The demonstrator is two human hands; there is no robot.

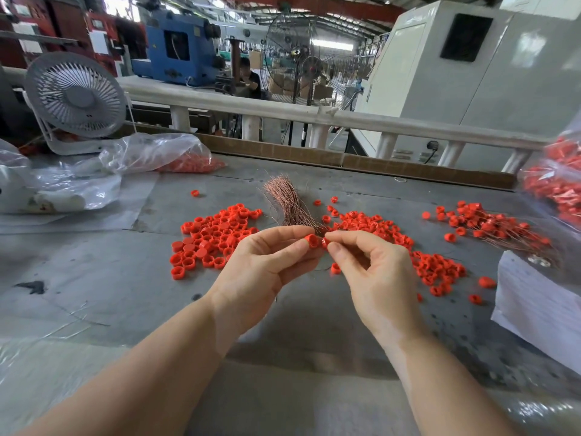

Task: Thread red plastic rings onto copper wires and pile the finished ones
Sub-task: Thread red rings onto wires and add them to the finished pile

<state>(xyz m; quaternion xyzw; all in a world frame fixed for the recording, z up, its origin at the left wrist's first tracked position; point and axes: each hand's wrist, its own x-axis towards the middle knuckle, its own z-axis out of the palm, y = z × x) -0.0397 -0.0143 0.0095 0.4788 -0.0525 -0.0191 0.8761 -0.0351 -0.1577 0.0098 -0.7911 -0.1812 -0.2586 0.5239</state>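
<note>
2 hands (267,265), 1 ring (312,240) pinched between them. 3 loose ring heaps (213,237): 9, 12, 3 o'clock. 1 wire bundle (287,199) at 12. 1 threaded pile (490,223) at 2. 2 ring bags (188,163). 3 fans (75,94).

near table (298,388) bare | rings (213,237) left, right; wires (290,202) between

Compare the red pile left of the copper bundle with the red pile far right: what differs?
The left pile is loose rings, packed tight with no wire among them; the far-right pile has thin copper wires running through it and spreads looser. The left pile lies beside the copper bundle, the far-right pile well away. Both are red plastic.
</note>
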